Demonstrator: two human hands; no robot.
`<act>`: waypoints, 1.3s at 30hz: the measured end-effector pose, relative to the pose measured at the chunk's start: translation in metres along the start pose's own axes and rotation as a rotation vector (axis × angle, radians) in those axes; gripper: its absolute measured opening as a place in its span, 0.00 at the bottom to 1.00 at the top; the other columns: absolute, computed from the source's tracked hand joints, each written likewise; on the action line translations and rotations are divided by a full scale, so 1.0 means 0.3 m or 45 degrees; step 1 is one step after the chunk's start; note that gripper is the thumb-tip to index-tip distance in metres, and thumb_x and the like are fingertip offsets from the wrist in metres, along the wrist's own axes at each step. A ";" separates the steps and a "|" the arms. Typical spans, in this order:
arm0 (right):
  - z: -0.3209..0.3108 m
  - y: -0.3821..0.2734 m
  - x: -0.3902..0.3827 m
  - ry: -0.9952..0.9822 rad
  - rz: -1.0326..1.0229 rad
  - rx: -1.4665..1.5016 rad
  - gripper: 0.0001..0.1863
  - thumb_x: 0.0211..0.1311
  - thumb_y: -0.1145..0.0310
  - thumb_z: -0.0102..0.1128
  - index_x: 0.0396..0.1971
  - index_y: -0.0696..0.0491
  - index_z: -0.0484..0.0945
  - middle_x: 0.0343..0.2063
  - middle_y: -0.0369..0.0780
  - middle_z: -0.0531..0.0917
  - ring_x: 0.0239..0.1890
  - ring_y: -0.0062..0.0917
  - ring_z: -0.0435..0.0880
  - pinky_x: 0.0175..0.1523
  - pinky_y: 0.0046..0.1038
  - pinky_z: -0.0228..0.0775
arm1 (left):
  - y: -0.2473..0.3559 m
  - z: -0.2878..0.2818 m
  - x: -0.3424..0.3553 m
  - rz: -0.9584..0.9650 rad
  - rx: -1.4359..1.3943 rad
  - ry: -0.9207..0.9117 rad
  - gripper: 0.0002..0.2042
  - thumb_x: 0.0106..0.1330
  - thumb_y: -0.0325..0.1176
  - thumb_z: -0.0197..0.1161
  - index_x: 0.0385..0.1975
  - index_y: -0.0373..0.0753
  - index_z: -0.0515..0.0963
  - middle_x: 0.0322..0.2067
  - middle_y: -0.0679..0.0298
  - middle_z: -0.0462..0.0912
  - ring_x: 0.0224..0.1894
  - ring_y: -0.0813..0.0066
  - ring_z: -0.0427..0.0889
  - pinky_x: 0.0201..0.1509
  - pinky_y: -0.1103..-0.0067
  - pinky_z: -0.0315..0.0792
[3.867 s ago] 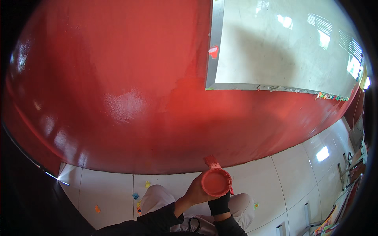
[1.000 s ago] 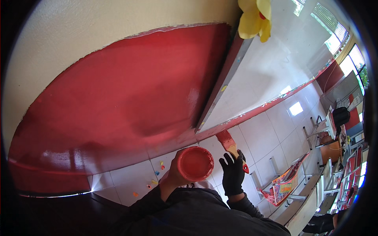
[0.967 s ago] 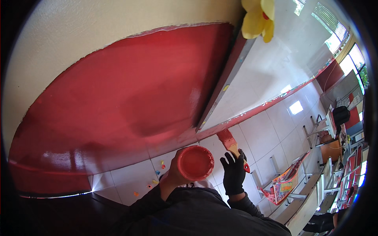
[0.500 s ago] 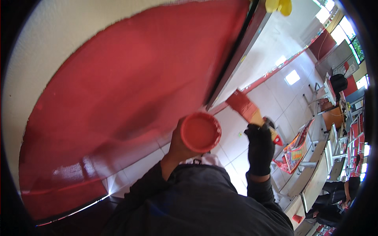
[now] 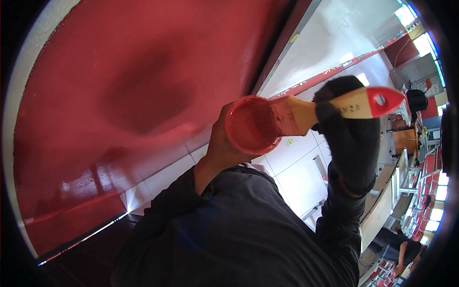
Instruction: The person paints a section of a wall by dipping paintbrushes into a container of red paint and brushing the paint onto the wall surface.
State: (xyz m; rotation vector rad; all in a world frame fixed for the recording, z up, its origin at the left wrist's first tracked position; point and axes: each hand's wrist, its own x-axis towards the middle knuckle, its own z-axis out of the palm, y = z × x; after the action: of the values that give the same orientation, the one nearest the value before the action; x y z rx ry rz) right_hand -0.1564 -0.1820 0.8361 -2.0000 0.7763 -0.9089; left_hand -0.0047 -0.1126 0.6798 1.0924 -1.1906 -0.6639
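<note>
My bare left hand (image 5: 221, 143) is wrapped round a small red paint cup (image 5: 239, 136), held upright at the middle of the view. Red paint shows inside it. In my right hand (image 5: 351, 129), which wears a black glove, is a flat paintbrush (image 5: 299, 115) with a wooden handle and red handle end. Its red-coated bristles reach over the right side of the cup's rim and into the opening. Whether the tips touch the paint I cannot tell. To the left stands a wall painted glossy red (image 5: 95, 119), with a pale area along its outer edge.
A whiteboard-like white panel (image 5: 330, 38) with a dark frame rises beyond the cup. White floor tiles (image 5: 296, 177) lie below. At right are desks (image 5: 382, 205), chairs, a black bag (image 5: 417, 100) and a person in dark clothes (image 5: 397, 248).
My right hand has turned the paintbrush and brought it left, so its bristles are now at the cup. My left hand has raised the cup slightly. The view has shifted a little.
</note>
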 end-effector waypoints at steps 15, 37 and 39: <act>0.030 0.022 0.144 -0.278 -0.160 -0.351 0.08 0.52 0.72 0.56 0.30 0.60 0.73 0.23 0.41 0.78 0.26 0.25 0.79 0.31 0.24 0.70 | 0.009 0.019 0.041 0.108 0.205 0.119 0.44 0.28 0.34 0.78 0.51 0.37 0.59 0.49 0.57 0.66 0.51 0.67 0.68 0.54 0.73 0.64; 0.007 0.048 0.130 0.026 0.231 0.199 0.07 0.55 0.69 0.53 0.29 0.58 0.74 0.19 0.38 0.77 0.19 0.20 0.77 0.24 0.20 0.68 | -0.004 0.007 0.049 0.085 0.099 0.149 0.42 0.32 0.32 0.77 0.50 0.37 0.60 0.47 0.57 0.70 0.49 0.68 0.71 0.50 0.75 0.69; 0.002 0.086 0.112 0.070 0.222 0.276 0.08 0.55 0.70 0.52 0.31 0.59 0.73 0.19 0.38 0.76 0.18 0.20 0.76 0.22 0.18 0.66 | 0.009 0.005 0.058 0.091 0.135 0.145 0.41 0.32 0.32 0.77 0.50 0.36 0.60 0.47 0.57 0.70 0.49 0.68 0.72 0.51 0.75 0.68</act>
State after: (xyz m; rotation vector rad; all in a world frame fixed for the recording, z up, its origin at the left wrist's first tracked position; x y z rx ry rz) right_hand -0.1424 -0.2204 0.8250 -1.6981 0.8319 -0.9076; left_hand -0.0014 -0.1274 0.6891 1.1555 -1.1714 -0.4818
